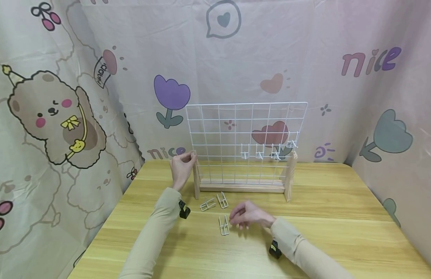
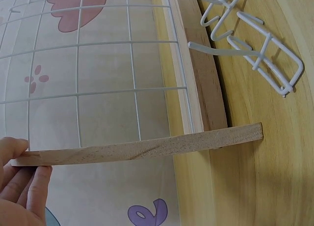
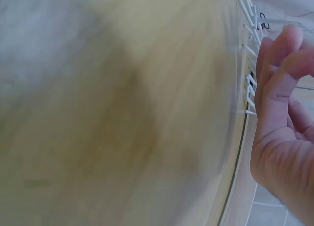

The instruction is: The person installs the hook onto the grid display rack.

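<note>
My left hand (image 1: 182,167) pinches the top of the left wooden upright (image 2: 132,150) of a white wire grid rack (image 1: 232,133), thumb on one face and fingers on the other. My right hand (image 1: 249,214) is low over the table, its fingers loosely bent and holding nothing. Just left of its fingertips lies a white wire hook (image 1: 224,225). Two more such hooks, one leaning left (image 1: 207,204) and one steeper (image 1: 222,200), lie in front of the rack. In the right wrist view, the right hand (image 3: 287,108) overlaps the hooks behind it.
Several white hooks (image 1: 259,152) hang on the grid's right half. A wooden bar (image 1: 241,187) joins the rack's feet, and the right upright (image 1: 290,176) stands opposite. The wood-grain table (image 1: 327,236) reaches back to a printed curtain (image 1: 131,46).
</note>
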`<state>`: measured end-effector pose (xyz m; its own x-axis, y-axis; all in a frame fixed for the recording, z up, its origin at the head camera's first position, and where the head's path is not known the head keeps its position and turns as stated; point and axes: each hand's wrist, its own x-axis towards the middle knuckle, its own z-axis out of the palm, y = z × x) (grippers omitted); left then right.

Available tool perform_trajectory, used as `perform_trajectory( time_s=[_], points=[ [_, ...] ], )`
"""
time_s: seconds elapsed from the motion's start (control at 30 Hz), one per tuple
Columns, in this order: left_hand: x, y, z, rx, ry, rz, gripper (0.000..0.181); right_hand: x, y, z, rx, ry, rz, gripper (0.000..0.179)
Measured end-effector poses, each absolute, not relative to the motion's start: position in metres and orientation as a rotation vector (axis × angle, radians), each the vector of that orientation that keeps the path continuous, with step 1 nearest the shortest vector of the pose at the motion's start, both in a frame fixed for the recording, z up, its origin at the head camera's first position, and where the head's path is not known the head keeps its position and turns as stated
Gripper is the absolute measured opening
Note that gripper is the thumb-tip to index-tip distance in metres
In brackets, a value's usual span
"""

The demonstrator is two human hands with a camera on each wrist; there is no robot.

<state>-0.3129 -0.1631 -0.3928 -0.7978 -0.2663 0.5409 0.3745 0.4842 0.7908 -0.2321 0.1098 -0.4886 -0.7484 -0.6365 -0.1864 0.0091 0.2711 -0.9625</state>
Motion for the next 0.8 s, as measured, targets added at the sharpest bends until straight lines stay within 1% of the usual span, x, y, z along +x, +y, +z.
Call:
perform_trajectory(
  time_s=[0.4,0.67,0.8],
  points=[
    [-0.312,-0.163,-0.393,-0.083,-2.121,-1.317,0.021,-0.228,0.097,-0.488,-0.52,2.056,-1.412,0.016],
    [-0.312,-0.163,-0.393,-0.086,-2.112,-1.324,0.02,-0.221,0.084,-0.486,-0.437,2.183,-1.287,0.026],
    [-0.312,-0.163,-0.393,-0.09,-2.11,-1.318,0.02,-0.221,0.08,-0.488,-0.443,2.225,-1.263,0.027]
  ],
)
